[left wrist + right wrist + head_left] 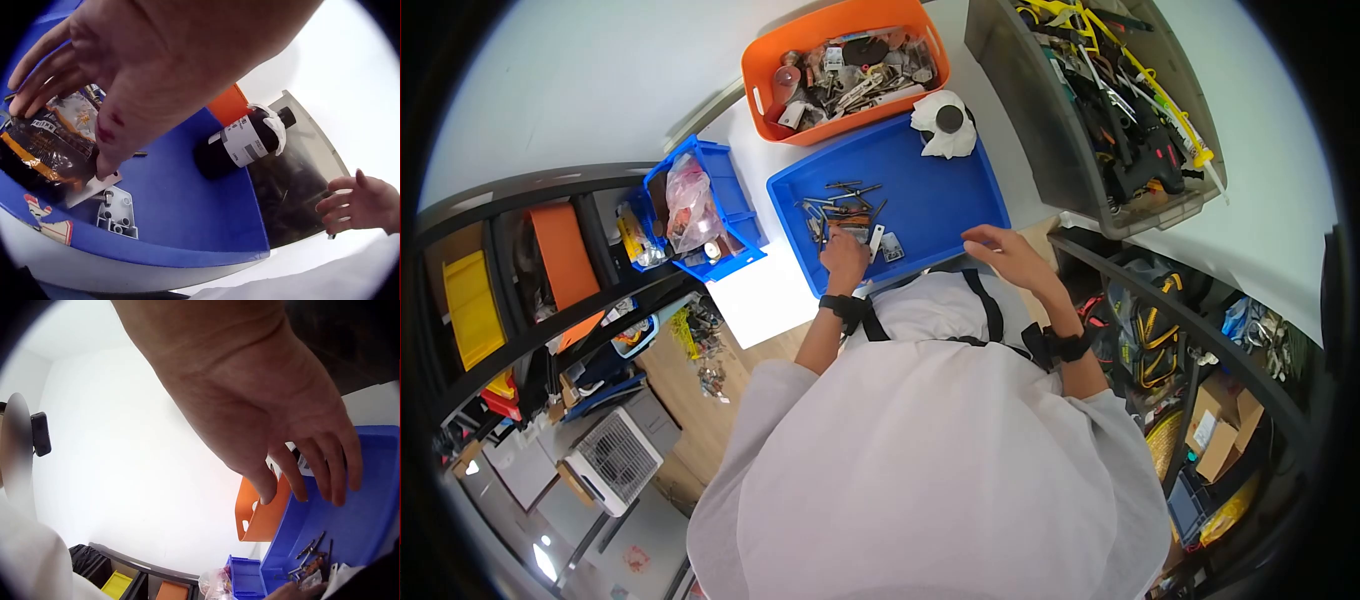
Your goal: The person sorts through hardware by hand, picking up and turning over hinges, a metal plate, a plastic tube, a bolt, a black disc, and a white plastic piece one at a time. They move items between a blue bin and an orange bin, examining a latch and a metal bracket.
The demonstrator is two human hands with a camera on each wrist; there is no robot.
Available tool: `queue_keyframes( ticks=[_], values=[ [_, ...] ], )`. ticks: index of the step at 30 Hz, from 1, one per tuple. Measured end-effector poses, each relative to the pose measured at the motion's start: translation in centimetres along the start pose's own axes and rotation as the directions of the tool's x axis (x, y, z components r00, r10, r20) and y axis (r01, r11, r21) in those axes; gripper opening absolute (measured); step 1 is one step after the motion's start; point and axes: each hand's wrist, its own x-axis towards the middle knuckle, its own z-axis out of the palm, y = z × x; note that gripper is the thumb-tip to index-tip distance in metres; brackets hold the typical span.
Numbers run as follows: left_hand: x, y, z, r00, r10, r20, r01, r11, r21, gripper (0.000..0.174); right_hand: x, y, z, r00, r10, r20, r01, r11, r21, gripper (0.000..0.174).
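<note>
A shallow blue tray [940, 210] lies in front of the person. Near its left front wall, my left hand [845, 260] grips a glossy dark packet [50, 140] with an orange stripe, fingers over its top and thumb along its side. Several thin metal rods and bits [847, 193] lie loose just beyond. Beside the thumb are a flat metal strip [876, 243] and a small grey moulded piece [891, 247]. My right hand [1012, 258] hovers by the tray's right front corner, fingers spread, holding nothing. At the tray's far right corner stands a dark bottle [240, 144] with a white label and tissue round its neck.
Behind the tray sits an orange basket [759, 75] of mixed hardware. A deep grey bin [1040, 110] full of tools stands at the right. To the left, a blue bin [735, 190] holds bagged items. Dark shelf racks [550, 325] flank both sides.
</note>
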Motion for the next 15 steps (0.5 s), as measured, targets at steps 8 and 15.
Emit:
queue_keyframes(
  ticks=[8,15],
  values=[
    [1.5,-3.7,-0.1,0.975,0.053,0.215,0.014,0.954,-0.301,0.052,0.2,-0.1,0.1,1.000,0.006,-0.009,-0.006,1.000,-0.020,0.043],
    [-0.4,-2.7,-10.4,0.853,0.301,0.426,0.368,0.232,-0.900,0.050,0.7,-0.2,0.1,1.000,-0.020,-0.004,0.020,0.998,-0.060,0.040]
  ],
)
